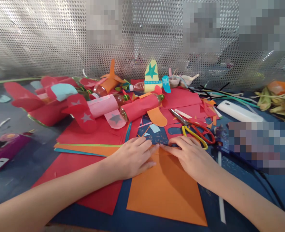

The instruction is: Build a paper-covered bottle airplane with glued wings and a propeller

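Observation:
My left hand [132, 156] and my right hand [189, 154] lie flat, fingers stretched out, on the far edge of an orange paper sheet [166, 190]. The fingertips of both hands almost meet at the sheet's top middle. The orange sheet lies on a blue mat, partly over a red sheet [79, 174]. Neither hand grips anything.
Scissors with red and yellow handles [193, 129] lie just beyond my right hand. Paper-wrapped bottle planes [103, 104] and a red plane [45, 100] stand behind, before a perforated metal screen. A stack of coloured sheets [89, 141], a white case [239, 111] and a purple object [4, 153] lie around.

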Motion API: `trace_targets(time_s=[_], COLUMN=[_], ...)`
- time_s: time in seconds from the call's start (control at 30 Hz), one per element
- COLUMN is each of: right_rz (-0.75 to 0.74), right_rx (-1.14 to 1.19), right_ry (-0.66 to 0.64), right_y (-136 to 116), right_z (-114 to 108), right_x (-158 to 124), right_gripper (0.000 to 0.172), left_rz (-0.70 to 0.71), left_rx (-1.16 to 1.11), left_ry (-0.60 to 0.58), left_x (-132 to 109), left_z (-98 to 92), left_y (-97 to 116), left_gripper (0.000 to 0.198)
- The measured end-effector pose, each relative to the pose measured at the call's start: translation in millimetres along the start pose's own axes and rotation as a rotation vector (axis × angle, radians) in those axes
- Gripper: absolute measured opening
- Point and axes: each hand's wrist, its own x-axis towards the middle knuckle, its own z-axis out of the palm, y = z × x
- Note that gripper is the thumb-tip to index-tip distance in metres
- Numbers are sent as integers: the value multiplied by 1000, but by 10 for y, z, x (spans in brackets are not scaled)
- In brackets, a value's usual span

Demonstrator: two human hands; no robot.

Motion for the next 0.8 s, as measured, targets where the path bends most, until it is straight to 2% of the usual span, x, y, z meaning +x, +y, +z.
trace_targets(time_s=[0.17, 0.33, 0.4, 0.57, 0.8], right_rz=[-15, 21, 29, 64, 81], right_rx=[-8, 71, 85, 154, 224], right_ry=[6, 41, 58, 60, 82], right_y=[14, 51, 64, 60, 48], right_z=[1, -11, -5, 2, 14], right_x=[-2, -2, 4, 28, 18], right_gripper=[48, 33, 35, 13, 22], left_rz=[-25, -130, -167, -184, -138], left_rx=[-52, -244, -326, -418, -389], left_ry=[21, 104, 153, 246, 253], left_x=[-12, -20, -15, 8, 11], left_z=[13, 59, 85, 121, 76], left_y=[2, -34, -59, -115, -128], left_gripper=[45, 52, 46, 25, 26])
